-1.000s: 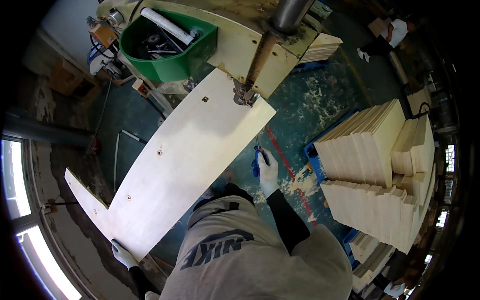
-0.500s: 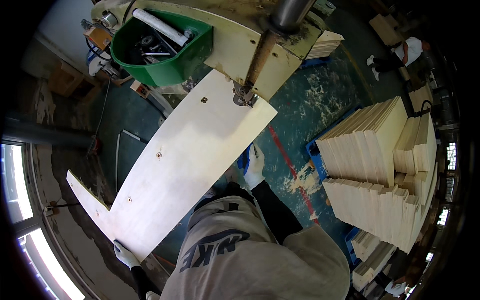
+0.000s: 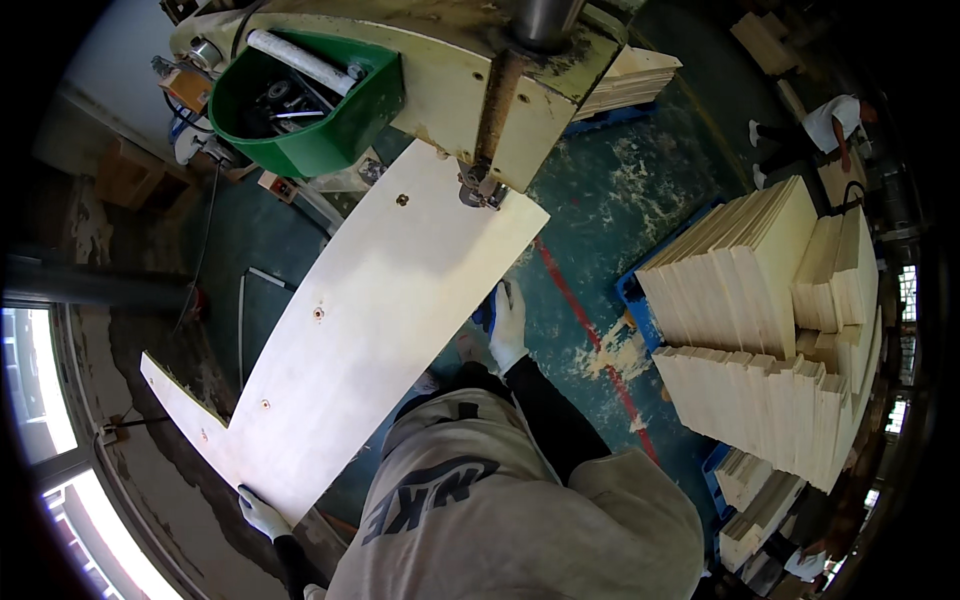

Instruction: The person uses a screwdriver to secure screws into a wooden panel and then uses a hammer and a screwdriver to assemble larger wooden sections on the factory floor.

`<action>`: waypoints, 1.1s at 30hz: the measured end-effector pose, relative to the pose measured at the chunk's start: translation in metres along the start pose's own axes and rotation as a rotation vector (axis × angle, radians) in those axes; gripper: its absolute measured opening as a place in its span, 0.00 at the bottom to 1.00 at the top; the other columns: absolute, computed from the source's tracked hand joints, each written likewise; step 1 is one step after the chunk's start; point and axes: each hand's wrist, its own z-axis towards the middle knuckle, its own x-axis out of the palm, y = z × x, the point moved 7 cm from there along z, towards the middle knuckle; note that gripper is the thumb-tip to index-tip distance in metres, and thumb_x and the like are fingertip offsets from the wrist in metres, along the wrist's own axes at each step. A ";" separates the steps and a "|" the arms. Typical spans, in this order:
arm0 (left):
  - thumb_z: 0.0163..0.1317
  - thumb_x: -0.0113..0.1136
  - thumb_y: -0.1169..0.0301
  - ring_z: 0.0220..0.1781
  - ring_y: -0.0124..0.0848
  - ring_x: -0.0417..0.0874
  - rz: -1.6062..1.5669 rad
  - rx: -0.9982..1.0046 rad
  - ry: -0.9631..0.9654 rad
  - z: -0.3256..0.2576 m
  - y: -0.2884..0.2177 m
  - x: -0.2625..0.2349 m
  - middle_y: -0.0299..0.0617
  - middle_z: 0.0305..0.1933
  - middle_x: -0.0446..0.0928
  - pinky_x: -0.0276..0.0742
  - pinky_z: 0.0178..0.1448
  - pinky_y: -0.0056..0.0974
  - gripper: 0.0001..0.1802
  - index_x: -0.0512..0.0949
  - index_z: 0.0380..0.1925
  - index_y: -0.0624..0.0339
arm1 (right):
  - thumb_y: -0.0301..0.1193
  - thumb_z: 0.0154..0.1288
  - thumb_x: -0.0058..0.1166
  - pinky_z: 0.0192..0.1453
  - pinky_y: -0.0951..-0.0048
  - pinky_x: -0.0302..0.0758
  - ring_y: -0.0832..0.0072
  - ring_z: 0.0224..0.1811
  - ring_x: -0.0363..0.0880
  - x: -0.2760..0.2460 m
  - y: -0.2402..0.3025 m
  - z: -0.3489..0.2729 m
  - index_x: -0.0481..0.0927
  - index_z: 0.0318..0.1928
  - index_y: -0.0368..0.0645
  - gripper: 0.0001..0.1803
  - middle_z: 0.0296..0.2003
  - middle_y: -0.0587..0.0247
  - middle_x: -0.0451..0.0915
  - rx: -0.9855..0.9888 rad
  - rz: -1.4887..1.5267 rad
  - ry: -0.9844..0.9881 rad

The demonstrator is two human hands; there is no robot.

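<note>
A large pale wooden panel (image 3: 360, 310) with a curved long side and a notch at its far-left end slants across the middle. Several small round metal fittings or holes dot its face. Its upper right end lies under the metal tool head (image 3: 482, 188) of a cream machine. My left hand (image 3: 264, 514), in a white glove with dark fingertips, grips the panel's lower left corner, thumb on top. At the right long edge is my right hand (image 3: 508, 325), gloved in white with a blue palm. Its fingers close at that edge and are partly hidden under the panel.
A green bin (image 3: 305, 140) of tools and parts is fixed to the machine (image 3: 440, 85). Stacks of pale boards (image 3: 720, 280) stand on blue pallets at right. A person (image 3: 832, 125) is at far right. Wood dust (image 3: 625, 350) and a red line mark the green floor.
The panel's lower left end and my left hand appear slightly farther right and lower. The machine and bin sit a little left as the view shifts. Both hands keep their places on the panel.
</note>
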 end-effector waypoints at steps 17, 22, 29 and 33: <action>0.79 0.50 0.49 0.52 0.45 0.83 0.052 0.032 -0.059 -0.006 -0.009 0.001 0.60 0.56 0.83 0.77 0.59 0.43 0.35 0.77 0.59 0.79 | 0.34 0.79 0.49 0.45 0.71 0.77 0.76 0.41 0.80 0.008 0.010 0.041 0.78 0.52 0.36 0.13 0.41 0.62 0.81 -0.176 -0.124 -0.031; 0.78 0.49 0.46 0.52 0.43 0.83 0.034 0.000 -0.028 -0.007 0.002 -0.006 0.58 0.55 0.83 0.77 0.59 0.41 0.37 0.77 0.59 0.77 | 0.34 0.78 0.51 0.54 0.71 0.78 0.72 0.49 0.81 0.016 0.005 0.039 0.73 0.60 0.36 0.18 0.53 0.58 0.80 0.052 0.347 -0.128; 0.79 0.50 0.50 0.51 0.43 0.84 0.010 0.014 -0.041 -0.013 -0.012 -0.004 0.59 0.54 0.83 0.78 0.58 0.42 0.34 0.77 0.59 0.78 | 0.23 0.72 0.55 0.53 0.74 0.79 0.72 0.47 0.81 -0.039 0.062 0.027 0.66 0.70 0.36 0.29 0.46 0.63 0.76 -0.034 0.040 -0.191; 0.79 0.50 0.50 0.51 0.43 0.84 0.005 -0.026 -0.032 -0.013 -0.020 -0.003 0.59 0.55 0.83 0.78 0.57 0.42 0.34 0.77 0.59 0.77 | 0.21 0.70 0.57 0.53 0.74 0.79 0.76 0.48 0.79 -0.067 0.154 0.003 0.69 0.69 0.35 0.28 0.50 0.63 0.77 -0.367 -0.432 -0.227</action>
